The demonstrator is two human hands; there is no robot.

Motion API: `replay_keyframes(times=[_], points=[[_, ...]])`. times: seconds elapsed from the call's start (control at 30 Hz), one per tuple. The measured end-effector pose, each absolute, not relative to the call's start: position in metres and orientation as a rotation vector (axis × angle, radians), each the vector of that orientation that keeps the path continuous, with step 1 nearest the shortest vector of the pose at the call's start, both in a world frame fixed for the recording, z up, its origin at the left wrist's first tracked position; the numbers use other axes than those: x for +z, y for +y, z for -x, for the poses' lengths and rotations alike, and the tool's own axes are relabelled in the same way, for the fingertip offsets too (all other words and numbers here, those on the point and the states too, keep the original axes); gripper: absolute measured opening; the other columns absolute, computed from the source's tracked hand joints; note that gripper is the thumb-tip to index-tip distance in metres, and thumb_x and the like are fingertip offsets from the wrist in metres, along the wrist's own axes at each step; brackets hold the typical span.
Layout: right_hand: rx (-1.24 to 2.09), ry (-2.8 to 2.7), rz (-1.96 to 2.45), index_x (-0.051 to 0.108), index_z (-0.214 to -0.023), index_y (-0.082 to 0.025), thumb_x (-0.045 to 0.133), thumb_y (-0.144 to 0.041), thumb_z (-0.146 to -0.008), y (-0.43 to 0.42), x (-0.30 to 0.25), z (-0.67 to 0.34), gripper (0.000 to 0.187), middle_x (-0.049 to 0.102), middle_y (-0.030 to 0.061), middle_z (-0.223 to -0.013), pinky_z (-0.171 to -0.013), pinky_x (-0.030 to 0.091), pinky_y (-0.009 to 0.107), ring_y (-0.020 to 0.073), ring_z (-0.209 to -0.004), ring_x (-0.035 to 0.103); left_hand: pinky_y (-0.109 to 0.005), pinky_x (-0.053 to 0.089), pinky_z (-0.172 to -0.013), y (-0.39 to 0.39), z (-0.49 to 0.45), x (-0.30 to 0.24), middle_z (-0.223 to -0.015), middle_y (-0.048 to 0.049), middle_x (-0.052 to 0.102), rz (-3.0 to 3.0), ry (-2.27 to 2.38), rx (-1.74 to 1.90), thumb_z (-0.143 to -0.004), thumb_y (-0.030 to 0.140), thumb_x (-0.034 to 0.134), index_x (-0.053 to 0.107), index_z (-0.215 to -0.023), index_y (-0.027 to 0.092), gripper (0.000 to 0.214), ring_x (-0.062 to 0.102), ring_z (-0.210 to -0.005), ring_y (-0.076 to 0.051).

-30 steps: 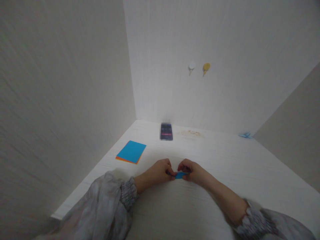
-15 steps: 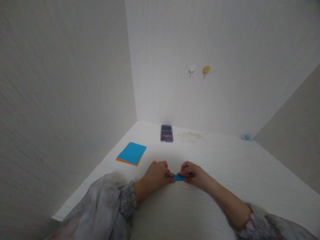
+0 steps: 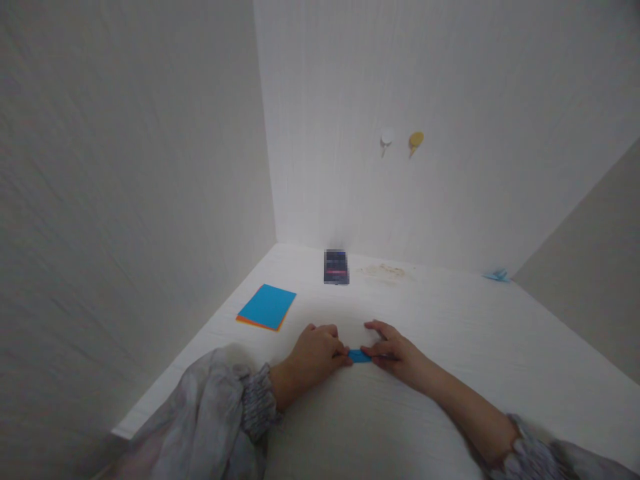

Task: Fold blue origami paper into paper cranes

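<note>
A small strip of folded blue paper point(image 3: 359, 357) lies flat near the front of the white table, between my two hands. Its left end is pinched under the fingertips of my left hand point(image 3: 316, 353), which is closed. At the right end, my right hand point(image 3: 395, 351) grips the paper between thumb and a finger, while the index finger is lifted and stretched away. The fingers cover both ends of the strip, so its full length is hidden.
Left of my hands lies a stack of coloured paper point(image 3: 267, 307), blue on top with orange beneath. A blurred dark object point(image 3: 335, 267) stands by the back wall. Light blue folded paper point(image 3: 497, 275) sits in the right corner. White point(image 3: 387, 139) and yellow hooks point(image 3: 416, 140) hang on the wall.
My right index finger has lifted off and straightened, and the right fingers have shifted slightly, showing more of the blue strip. My left hand keeps its pinch. The whole view has shifted a little.
</note>
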State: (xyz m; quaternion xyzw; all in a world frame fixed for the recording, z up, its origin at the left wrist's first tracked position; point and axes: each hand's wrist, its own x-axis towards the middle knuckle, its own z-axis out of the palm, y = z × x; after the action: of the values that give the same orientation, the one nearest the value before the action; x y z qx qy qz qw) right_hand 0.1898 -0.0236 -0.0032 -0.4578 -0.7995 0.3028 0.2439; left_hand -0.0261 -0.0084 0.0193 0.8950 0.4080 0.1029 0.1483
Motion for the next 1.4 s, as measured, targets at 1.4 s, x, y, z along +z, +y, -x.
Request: replay_keyframes(times=[1.4], points=[[1.221,-1.451,0.982,0.052,-0.098,-0.021,0.065,-0.024,-0.064,-0.031,0.005,-0.166,0.036,0.059,0.0039,-0.088,-0.07,0.047,0.03,0.0167,-0.08,0.058,-0.024,0.041,-0.064,-0.001,0.009,0.008,-0.073,-0.0006,0.057,-1.601,0.954,0.862,-0.066,0.019,0.062,0.055,-0.077,0.014,0.015,0.052,-0.069,-0.011]])
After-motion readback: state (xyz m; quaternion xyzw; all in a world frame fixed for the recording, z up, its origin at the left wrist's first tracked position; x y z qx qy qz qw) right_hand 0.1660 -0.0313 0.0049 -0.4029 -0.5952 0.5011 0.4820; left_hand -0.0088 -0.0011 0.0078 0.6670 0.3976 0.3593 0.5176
